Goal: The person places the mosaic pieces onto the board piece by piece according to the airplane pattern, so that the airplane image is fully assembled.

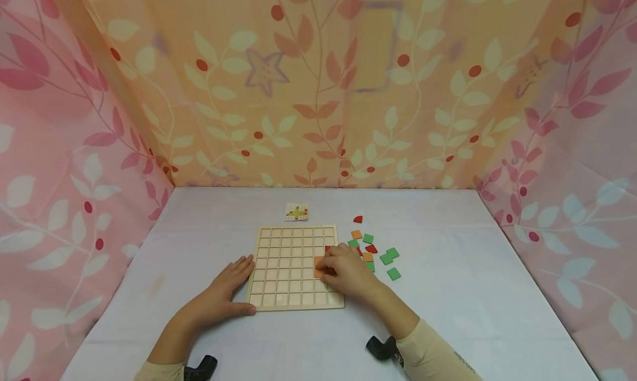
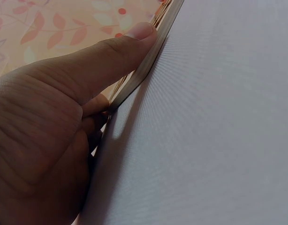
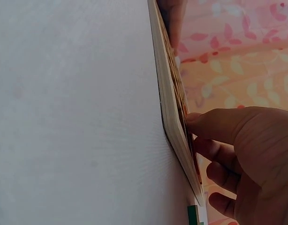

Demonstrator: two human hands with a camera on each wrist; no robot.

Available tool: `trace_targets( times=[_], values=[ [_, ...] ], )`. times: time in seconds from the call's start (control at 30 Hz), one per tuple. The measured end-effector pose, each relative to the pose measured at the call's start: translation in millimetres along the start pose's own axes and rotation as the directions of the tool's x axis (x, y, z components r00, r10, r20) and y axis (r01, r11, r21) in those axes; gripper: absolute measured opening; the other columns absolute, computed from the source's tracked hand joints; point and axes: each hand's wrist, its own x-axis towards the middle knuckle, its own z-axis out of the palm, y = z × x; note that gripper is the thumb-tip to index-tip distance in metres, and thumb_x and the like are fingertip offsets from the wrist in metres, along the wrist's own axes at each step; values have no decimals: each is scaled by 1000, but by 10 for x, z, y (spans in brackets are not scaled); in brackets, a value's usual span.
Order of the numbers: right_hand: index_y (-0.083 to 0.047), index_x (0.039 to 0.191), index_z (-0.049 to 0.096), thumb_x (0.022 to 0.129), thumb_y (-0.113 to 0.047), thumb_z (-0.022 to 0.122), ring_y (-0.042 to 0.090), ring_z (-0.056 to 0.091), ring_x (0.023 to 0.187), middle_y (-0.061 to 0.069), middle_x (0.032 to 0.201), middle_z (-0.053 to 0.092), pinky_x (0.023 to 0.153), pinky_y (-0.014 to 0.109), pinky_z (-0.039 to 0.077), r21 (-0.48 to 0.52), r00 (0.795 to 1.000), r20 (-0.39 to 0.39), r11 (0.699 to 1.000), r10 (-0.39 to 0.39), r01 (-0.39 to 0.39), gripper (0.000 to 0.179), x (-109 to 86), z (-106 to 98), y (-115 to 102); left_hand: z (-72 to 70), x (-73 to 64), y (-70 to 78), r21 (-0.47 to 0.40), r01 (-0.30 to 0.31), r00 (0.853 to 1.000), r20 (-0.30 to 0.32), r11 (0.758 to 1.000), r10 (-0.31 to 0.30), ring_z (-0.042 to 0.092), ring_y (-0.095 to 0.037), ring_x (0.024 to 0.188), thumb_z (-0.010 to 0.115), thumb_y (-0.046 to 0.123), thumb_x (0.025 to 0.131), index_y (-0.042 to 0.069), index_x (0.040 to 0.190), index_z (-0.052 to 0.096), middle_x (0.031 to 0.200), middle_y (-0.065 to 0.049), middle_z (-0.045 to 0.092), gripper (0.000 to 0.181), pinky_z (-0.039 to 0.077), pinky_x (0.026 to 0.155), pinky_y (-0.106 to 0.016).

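A light wooden grid board lies flat on the table. My left hand rests at its left side, fingers along the edge and thumb at the near left corner; in the left wrist view the thumb lies on the board's rim. My right hand is over the board's right part, thumb and forefinger pinching an orange square tile at a cell. Another orange tile sits just beyond it, partly covered by the fingers. A red piece shows farther up the board, beside the knuckles.
Right of the board lie several loose green tiles, orange squares and red rounded pieces. A small pattern card lies behind the board. Floral cloth walls the white table at the back and sides.
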Motion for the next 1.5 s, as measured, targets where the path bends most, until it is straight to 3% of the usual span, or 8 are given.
trace_targets(
  times=[0.17, 0.37, 0.67, 0.83, 0.97, 1.13, 1.37, 1.5],
  values=[
    [-23, 108, 80, 90, -24, 78, 13, 51, 95, -10, 100, 66, 86, 34, 43, 7, 998, -6, 998, -61, 61, 19, 13, -83, 11, -10, -4, 0, -1, -6, 1000, -4, 1000, 6, 11, -35, 159, 82, 62, 74, 6, 162, 28, 171, -6, 19, 117, -13, 114, -4],
    [-16, 114, 79, 90, -16, 77, 17, 59, 110, -6, 110, 71, 100, 42, 47, 100, 993, -33, 989, -109, 112, 24, -39, -423, 45, -12, -2, -6, 6, -11, 1000, 1, 1000, 11, 11, -34, 159, 82, 62, 74, 5, 162, 27, 171, -6, 18, 118, -13, 115, -6],
    [-21, 116, 77, 88, -15, 81, 17, 58, 117, -7, 114, 69, 102, 46, 51, 136, 993, -120, 990, -9, 26, 28, -248, -995, 369, -10, 5, 10, 10, -10, 1000, 4, 1000, 10, 11, -34, 159, 82, 63, 74, 5, 162, 27, 171, -6, 18, 118, -13, 115, -6],
    [-18, 119, 76, 89, -12, 81, 23, 58, 120, -3, 118, 69, 104, 52, 51, 120, 986, -152, 992, 67, -48, 31, -429, -1174, 666, -14, 1, 28, -1, -1, 1000, 5, 1000, 1, 11, -33, 159, 82, 63, 74, 6, 162, 27, 172, -5, 18, 118, -12, 118, -10],
    [-19, 119, 75, 89, -12, 80, 26, 56, 123, -1, 121, 68, 105, 55, 49, 136, 979, -143, 983, 143, -123, 31, -575, -1208, 902, -17, -1, 38, -1, 7, 1000, 12, 1000, -7, 10, -33, 159, 81, 63, 74, 6, 162, 26, 172, -5, 17, 118, -12, 120, -13],
    [-20, 119, 75, 91, -12, 78, 29, 54, 126, 2, 123, 67, 108, 59, 46, 165, 970, -120, 968, 211, -190, 30, -681, -1142, 1155, -32, -8, 29, 6, 2, 1000, 8, 1000, -2, 10, -33, 159, 80, 64, 75, 6, 162, 26, 172, -6, 17, 118, -13, 116, -8],
    [-13, 124, 73, 93, -9, 74, 34, 54, 127, 6, 127, 66, 110, 63, 41, 222, 966, -78, 949, 247, -225, 31, -761, -1004, 1385, -26, -10, 3, -26, -37, 999, -4, 999, 37, 11, -35, 159, 81, 61, 76, 3, 161, 28, 171, -9, 19, 116, -12, 116, -6],
    [-11, 124, 73, 92, -8, 74, 34, 57, 120, 7, 126, 67, 106, 62, 45, 248, 969, -65, 944, 240, -218, 32, -780, -927, 1473, -8, -12, -4, -7, -20, 1000, 4, 1000, 20, 11, -33, 159, 81, 62, 75, 5, 161, 27, 172, -7, 18, 117, -13, 115, -6]
  ],
)
